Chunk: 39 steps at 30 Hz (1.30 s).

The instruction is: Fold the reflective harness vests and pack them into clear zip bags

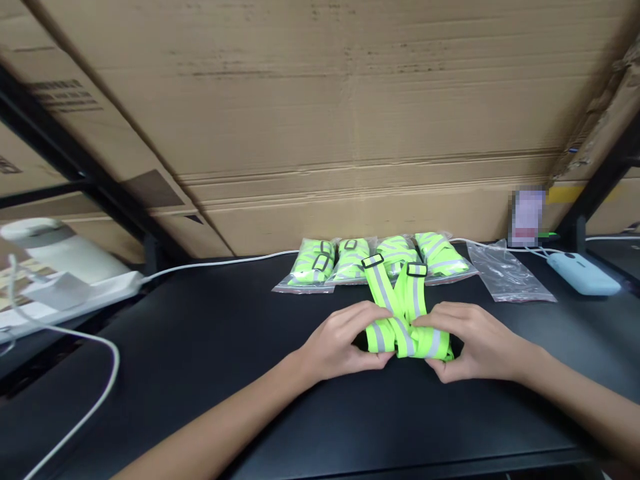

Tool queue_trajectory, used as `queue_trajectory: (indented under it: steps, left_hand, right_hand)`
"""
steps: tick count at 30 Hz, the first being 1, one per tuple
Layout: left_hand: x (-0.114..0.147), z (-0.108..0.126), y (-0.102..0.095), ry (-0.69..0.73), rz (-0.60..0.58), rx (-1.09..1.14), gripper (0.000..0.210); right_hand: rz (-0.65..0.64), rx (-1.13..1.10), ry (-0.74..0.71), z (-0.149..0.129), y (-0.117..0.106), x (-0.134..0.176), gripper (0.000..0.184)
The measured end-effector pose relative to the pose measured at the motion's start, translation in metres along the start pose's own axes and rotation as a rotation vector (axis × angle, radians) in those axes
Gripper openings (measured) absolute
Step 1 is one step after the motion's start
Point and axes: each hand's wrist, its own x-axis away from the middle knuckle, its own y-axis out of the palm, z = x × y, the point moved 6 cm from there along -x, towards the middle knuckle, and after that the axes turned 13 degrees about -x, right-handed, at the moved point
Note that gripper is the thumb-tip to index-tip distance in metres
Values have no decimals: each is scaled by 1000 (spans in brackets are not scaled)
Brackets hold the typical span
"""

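Note:
A neon-yellow reflective strap (406,339) with grey stripes lies bundled on the black table between my hands. Two of its bands stretch away from me, ending in black buckles near the back. My left hand (347,337) grips the bundle's left end, fingers on top and thumb in front below. On the right end, my right hand (465,341) holds it the same way, with the index finger laid over the roll. Behind the strap, several clear zip bags (313,262) with similar folded straps inside sit in a row. A flat clear plastic bag (515,272) lies right of them.
A cardboard wall (350,120) rises behind the black table (215,347). To the left are a white power strip (75,303), a white bottle (65,247) and a looping white cable (113,373). A light-blue power bank (584,273) and a blurred-out upright item (527,217) are at the right.

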Motion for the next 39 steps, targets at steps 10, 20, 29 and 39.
queue_trajectory:
  steps: [10, 20, 29, 39]
  left_hand:
    - [6, -15, 3, -245, 23, 115, 39]
    - [3, -24, 16, -460, -183, 213, 43]
    - [4, -19, 15, -448, -257, 324, 45]
    - [4, -23, 20, -446, -272, 406, 54]
  right_hand:
    - [10, -272, 225, 14, -6, 0, 38]
    - [56, -470, 356, 31, 2, 0, 31]
    - [45, -430, 378, 32, 5, -1, 36]
    - [72, -380, 274, 26, 4, -4, 34]
